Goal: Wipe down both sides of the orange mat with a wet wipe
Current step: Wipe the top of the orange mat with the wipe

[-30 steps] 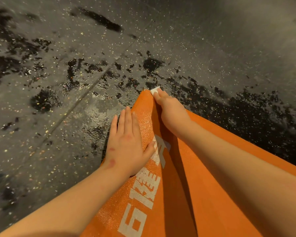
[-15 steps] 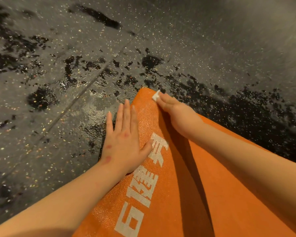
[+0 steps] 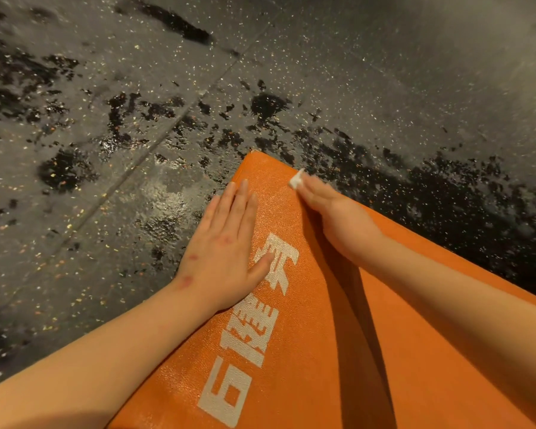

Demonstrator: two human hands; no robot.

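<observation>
Mat (image 3: 338, 320) flat on the floor (image 3: 106, 212), far corner pointing away from the camera, textured orange face up.

Right hand (image 3: 338, 218): fingers closed down over a small white wipe (image 3: 297, 180), pressing it onto the mat. Only a folded scrap of wipe shows past the fingertips (image 3: 307, 188); the rest is under the hand. Wipe sits just short of the far corner, close to the mat's right edge. Hand is motion-blurred, so exact finger layout on the wipe is hard to read; probably pinned under the first two fingers.

Left hand (image 3: 226, 243): flat, palm down, fingers straight and together, thumb splayed out. Holding nothing, just bearing on the mat. It lies beside the wiping hand, on the mat's left edge, with the outer fingers at or slightly over that edge. Clear strip of bare mat between the two hands.

White lettering (image 3: 254, 320) runs from the left thumb back toward the camera, between the two forearms; thumb tip touches the farthest character. Right forearm throws a dark shadow on the mat behind the grip.

Floor beyond the wipe and left of the flat hand: dark speckled surface, with black blotches and a glossy patch just off the mat's left edge. A straight seam (image 3: 155, 150) runs diagonally across it.
</observation>
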